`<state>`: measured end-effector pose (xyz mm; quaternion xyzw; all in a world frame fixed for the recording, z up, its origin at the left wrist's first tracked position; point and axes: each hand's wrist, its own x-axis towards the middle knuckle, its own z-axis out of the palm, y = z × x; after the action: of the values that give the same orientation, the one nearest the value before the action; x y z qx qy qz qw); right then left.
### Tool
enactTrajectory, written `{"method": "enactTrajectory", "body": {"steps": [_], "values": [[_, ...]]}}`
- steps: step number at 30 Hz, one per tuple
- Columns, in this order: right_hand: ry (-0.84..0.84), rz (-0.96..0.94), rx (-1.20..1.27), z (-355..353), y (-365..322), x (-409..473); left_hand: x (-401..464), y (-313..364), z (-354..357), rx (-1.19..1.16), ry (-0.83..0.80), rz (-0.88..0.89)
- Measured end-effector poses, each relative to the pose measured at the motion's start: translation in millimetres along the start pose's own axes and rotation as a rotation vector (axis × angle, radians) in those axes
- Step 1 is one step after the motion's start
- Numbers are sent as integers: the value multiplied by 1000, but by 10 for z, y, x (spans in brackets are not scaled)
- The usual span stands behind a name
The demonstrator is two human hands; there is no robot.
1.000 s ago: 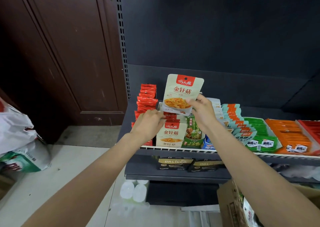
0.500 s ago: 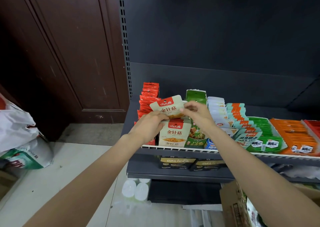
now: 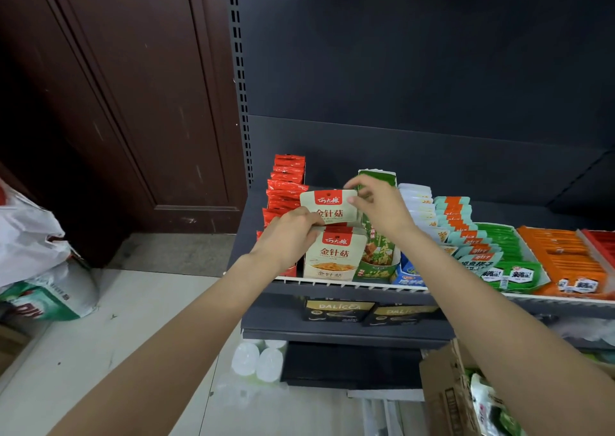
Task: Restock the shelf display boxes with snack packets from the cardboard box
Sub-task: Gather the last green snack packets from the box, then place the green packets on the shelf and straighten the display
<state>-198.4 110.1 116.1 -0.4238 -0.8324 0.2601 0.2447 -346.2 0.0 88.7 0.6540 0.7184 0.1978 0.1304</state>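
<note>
Item: cream snack packet [image 3: 327,208] with red header, on the shelf at about 12 o'clock from the wearer. A second ago it was held high and upright above the display box [image 3: 332,262]. Now it has dropped in behind the box's front packet, with only its upper half showing.

Left hand [image 3: 289,236]: fingers curled, gripping the packet's lower left edge, at 11 o'clock. It has stayed at that spot.

Right hand [image 3: 379,207]: thumb and fingers pinching the packet's top right corner, at 12 o'clock. It has shifted from the packet's lower edge to that corner.

Edges: red packets [image 3: 286,186] stand just beside the box at its 9 o'clock. A green display box [image 3: 377,256] touches it at 3 o'clock. The white shelf rail [image 3: 349,283] runs along the front edge.

Open room: the dark back panel [image 3: 416,69] above the rows leaves free height over the packet. Pale floor [image 3: 133,336] lies at 7 o'clock.

Supply: cardboard box [image 3: 442,392] at 5 o'clock, below the shelf, with packets visible inside.
</note>
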Motion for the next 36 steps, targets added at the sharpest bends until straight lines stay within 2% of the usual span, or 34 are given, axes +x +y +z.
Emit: {"method": "enactTrajectory", "body": {"steps": [2, 4, 7, 10, 15, 18, 21, 24, 27, 32, 34, 36], "values": [[3, -38, -159, 73, 59, 17, -6, 18, 5, -9, 16, -9], [-48, 6, -303, 146, 159, -6, -11, 38, 6, -8, 22, -12], [-32, 95, -256, 143, 267, -56, -8, 78, 12, 6, 30, -26], [-44, 41, -189, 100, 302, -105, 7, 137, 18, 29, 55, -40], [-172, -23, -337, 100, 323, -112, 32, 226, 68, 78, 62, -83], [-208, 15, -226, 24, 301, -132, 30, 379, 103, 43, 152, -83], [-98, 50, -35, -212, 362, -429, 7, 666, 197, 16, 238, 13], [-21, 106, 69, -538, 603, -947, -69, 1066, 454, -58, 239, 131], [-20, 237, 83, -810, 1078, -1528, -177, 1564, 871, -93, 139, 222], [-45, 464, -16, -1151, 2096, -2365, -332, 2495, 1686, -181, -126, 228], [-105, 543, -89, -1183, 2572, -2611, -365, 2781, 2085, -133, -274, 167], [-231, 614, -157, -1161, 2974, -2824, -375, 2955, 2493, -124, -452, 0]]}}
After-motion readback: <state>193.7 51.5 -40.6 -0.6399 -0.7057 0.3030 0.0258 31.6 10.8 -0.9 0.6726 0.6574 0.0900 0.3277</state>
